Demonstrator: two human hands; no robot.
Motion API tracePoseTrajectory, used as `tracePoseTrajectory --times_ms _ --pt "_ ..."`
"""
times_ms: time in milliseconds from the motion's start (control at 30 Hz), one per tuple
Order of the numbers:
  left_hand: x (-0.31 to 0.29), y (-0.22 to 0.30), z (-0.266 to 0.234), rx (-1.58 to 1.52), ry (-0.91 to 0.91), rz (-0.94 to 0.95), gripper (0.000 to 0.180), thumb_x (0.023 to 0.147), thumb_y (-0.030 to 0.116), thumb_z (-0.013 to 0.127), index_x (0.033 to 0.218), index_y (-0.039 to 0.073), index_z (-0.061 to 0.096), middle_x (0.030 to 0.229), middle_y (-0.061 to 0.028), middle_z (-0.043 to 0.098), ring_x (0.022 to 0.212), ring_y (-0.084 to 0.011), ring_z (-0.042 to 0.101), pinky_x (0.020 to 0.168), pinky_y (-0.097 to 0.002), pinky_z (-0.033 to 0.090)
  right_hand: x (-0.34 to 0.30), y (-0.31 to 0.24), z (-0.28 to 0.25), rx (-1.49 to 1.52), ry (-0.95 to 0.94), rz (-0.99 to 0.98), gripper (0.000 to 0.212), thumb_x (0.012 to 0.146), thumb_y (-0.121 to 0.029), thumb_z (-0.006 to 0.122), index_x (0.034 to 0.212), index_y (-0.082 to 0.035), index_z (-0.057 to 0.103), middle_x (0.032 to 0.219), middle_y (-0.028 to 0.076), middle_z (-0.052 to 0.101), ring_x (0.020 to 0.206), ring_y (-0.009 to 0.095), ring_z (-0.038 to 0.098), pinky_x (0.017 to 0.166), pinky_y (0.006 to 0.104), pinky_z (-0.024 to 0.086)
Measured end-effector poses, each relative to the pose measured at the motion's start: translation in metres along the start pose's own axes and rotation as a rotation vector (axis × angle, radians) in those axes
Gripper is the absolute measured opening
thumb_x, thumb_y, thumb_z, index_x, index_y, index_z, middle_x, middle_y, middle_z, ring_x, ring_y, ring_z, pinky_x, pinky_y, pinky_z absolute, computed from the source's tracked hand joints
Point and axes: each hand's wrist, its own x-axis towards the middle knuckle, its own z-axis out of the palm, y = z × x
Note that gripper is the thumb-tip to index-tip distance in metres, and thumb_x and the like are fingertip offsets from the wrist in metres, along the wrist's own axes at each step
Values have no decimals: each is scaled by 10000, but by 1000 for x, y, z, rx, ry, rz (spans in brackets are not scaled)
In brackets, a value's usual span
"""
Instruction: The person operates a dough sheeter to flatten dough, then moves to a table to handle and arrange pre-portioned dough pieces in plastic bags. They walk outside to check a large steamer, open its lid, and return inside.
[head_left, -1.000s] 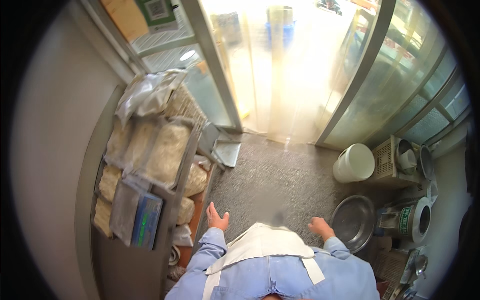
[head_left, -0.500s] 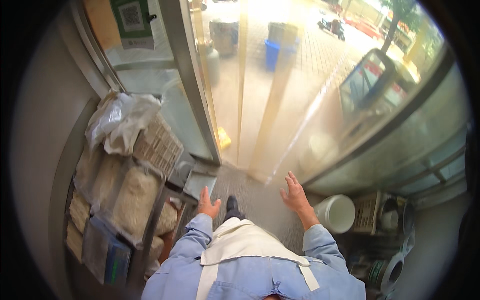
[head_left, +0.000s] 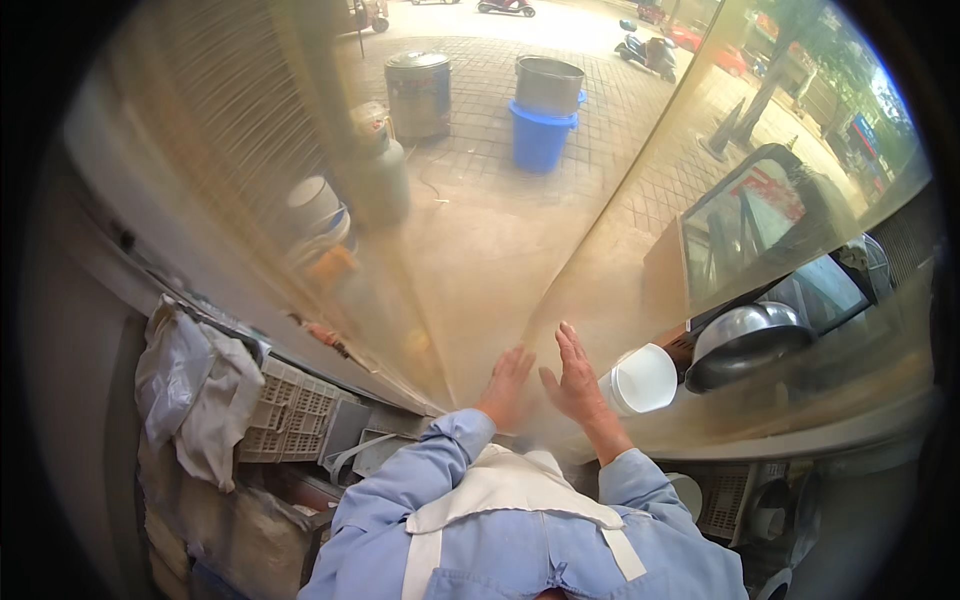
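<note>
A translucent, yellowish plastic strip curtain point(head_left: 470, 270) hangs across the doorway in front of me. My left hand point(head_left: 507, 388) is raised against its lower middle, fingers stretched out and a little blurred. Close beside it, my right hand point(head_left: 578, 385) is held up with the palm turned inward, fingers straight and thumb apart. Neither hand holds anything. Whether the fingertips press on the plastic I cannot tell. Just right of my right hand stands a white bucket point(head_left: 645, 378).
Outside are a metal drum point(head_left: 418, 95), a blue tub point(head_left: 541, 138) with a metal pot, and a gas cylinder point(head_left: 380, 180). At right are a metal bowl point(head_left: 748, 345) and a glass-sided case point(head_left: 745, 225). Plastic crates point(head_left: 285, 410) and bags point(head_left: 190, 385) sit at left.
I have moved forward to the doorway, and the curtain now fills the view ahead. My left hand has come right, close to my right hand. The outdoor things appear nearer.
</note>
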Motion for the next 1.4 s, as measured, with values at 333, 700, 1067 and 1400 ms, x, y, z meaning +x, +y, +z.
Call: tracePoseTrajectory --times_ms 333,700,1067,1400 --pt "151 -99 -77 417 615 -508 841 676 159 671 1345 32 178 1405 -181 133 1287 -357 162 1041 -404 204 168 132 -103 -245 471 164 699 727 -105 622 1293 47 240 1367 240 208 1259 379 232 1029 399 214" --pt "299 -249 -125 284 829 -730 821 679 153 665 1314 -8 170 1324 -257 170 1221 -409 205 1003 -454 220 403 172 -47 -302 403 -14 595 714 -124 627 1219 42 361 1331 243 262 1218 371 294 986 408 270" --pt "324 -391 -216 423 888 -1216 771 693 206 654 1283 -36 221 1303 -240 228 1201 -384 253 994 -435 250 555 354 -5 -215 262 595 613 733 -171 619 1228 67 350 1236 240 395 1143 336 405 938 393 347" --pt "452 -471 -183 293 869 -1619 799 686 250 657 1300 -12 217 1326 -219 237 1242 -353 220 1024 -428 206 748 459 77 -47 36 504 600 729 -192 622 1207 69 370 1155 242 471 1063 338 481 894 388 386"
